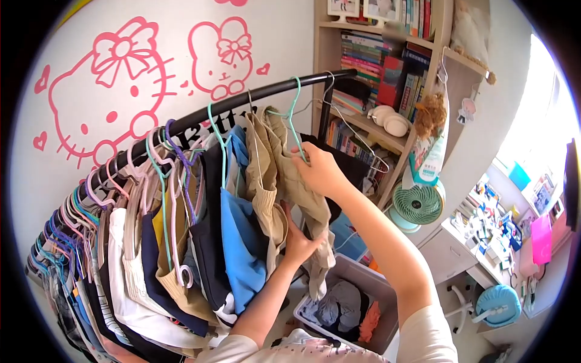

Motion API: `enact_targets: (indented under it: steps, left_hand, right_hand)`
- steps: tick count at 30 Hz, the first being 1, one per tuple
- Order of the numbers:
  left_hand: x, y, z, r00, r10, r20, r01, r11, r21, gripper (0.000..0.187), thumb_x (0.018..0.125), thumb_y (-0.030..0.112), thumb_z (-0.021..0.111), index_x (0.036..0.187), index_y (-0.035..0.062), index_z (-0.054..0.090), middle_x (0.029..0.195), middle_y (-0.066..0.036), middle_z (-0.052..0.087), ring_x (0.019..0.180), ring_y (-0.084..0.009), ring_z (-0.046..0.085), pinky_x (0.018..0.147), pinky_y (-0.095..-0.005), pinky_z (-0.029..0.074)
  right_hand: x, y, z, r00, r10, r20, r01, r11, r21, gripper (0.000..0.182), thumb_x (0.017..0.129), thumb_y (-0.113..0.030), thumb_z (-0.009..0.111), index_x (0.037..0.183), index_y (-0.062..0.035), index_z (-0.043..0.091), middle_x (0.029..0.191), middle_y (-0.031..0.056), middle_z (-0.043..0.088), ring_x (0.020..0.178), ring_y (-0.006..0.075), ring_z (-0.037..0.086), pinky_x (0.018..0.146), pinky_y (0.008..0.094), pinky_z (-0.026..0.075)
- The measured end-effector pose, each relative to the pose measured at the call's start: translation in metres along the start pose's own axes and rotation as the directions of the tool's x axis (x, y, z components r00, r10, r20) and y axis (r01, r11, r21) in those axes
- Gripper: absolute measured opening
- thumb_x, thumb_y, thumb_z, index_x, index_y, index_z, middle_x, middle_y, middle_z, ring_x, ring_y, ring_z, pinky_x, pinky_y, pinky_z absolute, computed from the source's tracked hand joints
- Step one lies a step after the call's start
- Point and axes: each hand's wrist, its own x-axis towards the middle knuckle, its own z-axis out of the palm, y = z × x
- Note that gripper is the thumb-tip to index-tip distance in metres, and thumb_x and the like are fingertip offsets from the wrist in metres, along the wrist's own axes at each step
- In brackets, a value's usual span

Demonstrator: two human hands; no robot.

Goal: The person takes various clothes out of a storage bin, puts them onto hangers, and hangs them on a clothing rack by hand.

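A khaki garment (292, 181), which looks like a pair of trousers, hangs from a mint-green hanger (294, 115) hooked over the black rail. Up at the hanger's right side, my right hand (318, 171) is closed on the hanger with the khaki cloth against its fingers. Lower down, my left hand (299, 241) grips a fold of the same garment, fingers partly hidden by the cloth. Just left of it hangs another beige garment (264, 196) with a ribbed edge, then a blue garment (242, 248) on its own hanger.
The black rail (227, 101) carries many clothes on coloured hangers to the left. Below my arms stands a grey bin (378, 291) with crumpled clothes. A bookshelf (363, 27), a green fan (417, 204), a cluttered desk (457, 242) and a blue-seated chair (498, 304) are rightward.
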Motion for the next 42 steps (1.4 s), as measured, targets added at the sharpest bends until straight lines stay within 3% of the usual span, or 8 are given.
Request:
enact_targets:
  steps: [6,15,20,24,28,36,40,42]
  left_hand:
    - [-0.033,-0.047,0.019,0.997,-0.053,0.048,0.044,0.984,0.173,0.083,0.077,-0.003,0.062,0.148,0.0039,0.02,0.136,-0.03,0.041,0.121,-0.0456,0.048,0.099,-0.0438,0.042]
    - [-0.15,-0.136,0.032,0.803,-0.451,0.39,0.197,0.817,0.541,0.022,0.081,0.018,0.06,0.09,-0.0013,0.065,0.086,-0.026,0.065,0.088,-0.043,0.062,0.08,-0.0484,0.05]
    - [-0.132,-0.135,0.002,0.851,-0.345,0.396,0.425,0.895,-0.134,0.061,0.071,0.007,0.074,0.128,0.0065,0.051,0.124,-0.013,0.059,0.112,-0.0241,0.058,0.093,-0.035,0.047]
    - [-0.192,-0.117,0.059,0.362,-0.454,0.814,0.634,0.76,0.142,0.089,0.069,0.032,0.085,0.141,0.007,0.037,0.14,-0.011,0.044,0.128,-0.0248,0.042,0.108,-0.0372,0.031]
    - [-0.237,-0.189,0.12,0.155,-0.95,0.27,0.982,0.117,-0.15,0.084,0.075,0.033,0.08,0.141,0.0045,0.036,0.139,-0.01,0.045,0.124,-0.0241,0.046,0.101,-0.0369,0.039]
    - [-0.252,-0.399,-0.062,0.749,-0.657,-0.083,0.658,0.723,0.211,0.066,0.085,0.024,0.068,0.137,-0.0036,0.038,0.123,-0.019,0.056,0.108,-0.0294,0.053,0.094,-0.0402,0.045]
    - [-0.252,-0.306,-0.088,0.737,-0.673,-0.072,0.508,0.48,0.715,0.06,0.084,0.022,0.069,0.137,0.0088,0.043,0.124,-0.017,0.058,0.105,-0.0243,0.057,0.082,-0.0435,0.049]
    - [-0.254,-0.242,-0.052,0.093,-0.984,0.149,0.867,0.154,0.474,0.071,0.082,0.024,0.073,0.137,-0.0033,0.037,0.124,-0.02,0.056,0.115,-0.0313,0.053,0.099,-0.0417,0.04]
  right_hand:
    - [-0.079,0.065,-0.036,0.998,0.007,-0.063,-0.009,0.999,-0.033,0.064,0.081,-0.011,0.067,0.137,-0.0085,0.036,0.097,0.0125,0.063,0.069,0.0194,0.06,0.066,0.0314,0.049]
    - [-0.293,0.167,-0.059,0.872,0.473,0.124,-0.487,0.861,0.148,0.024,0.088,-0.011,0.064,0.11,-0.0026,0.061,0.083,0.0089,0.068,0.069,0.0129,0.063,0.065,0.0269,0.051]
    - [-0.436,0.22,-0.061,0.551,0.832,-0.059,-0.819,0.554,0.149,0.021,0.09,-0.012,0.061,0.107,-0.0003,0.063,0.087,0.0089,0.07,0.072,0.0139,0.065,0.067,0.0268,0.053]
    - [-0.517,0.254,-0.034,0.385,0.922,-0.046,-0.886,0.383,0.261,0.02,0.091,-0.012,0.059,0.107,-0.0003,0.064,0.088,0.0093,0.07,0.072,0.0142,0.065,0.067,0.0271,0.053]
    - [-0.531,0.257,0.007,0.332,0.943,0.001,-0.881,0.309,0.358,0.021,0.091,-0.013,0.059,0.107,-0.0017,0.064,0.088,0.0102,0.07,0.073,0.0152,0.065,0.068,0.0279,0.053]
    - [-0.555,0.291,0.059,0.325,0.944,0.053,-0.939,0.316,0.132,0.025,0.087,-0.02,0.063,0.106,-0.0047,0.064,0.087,0.0191,0.069,0.083,0.0314,0.067,0.076,0.0371,0.052]
    - [-0.577,0.356,0.114,0.231,0.968,0.101,-0.972,0.225,0.066,0.039,0.079,-0.018,0.065,0.115,-0.0049,0.059,0.101,0.0198,0.067,0.098,0.034,0.064,0.088,0.0377,0.049]
    - [-0.589,0.398,0.148,0.255,0.965,0.069,-0.967,0.256,-0.012,0.066,0.072,-0.017,0.071,0.133,-0.011,0.046,0.127,0.0225,0.054,0.116,0.0365,0.054,0.097,0.0409,0.044]
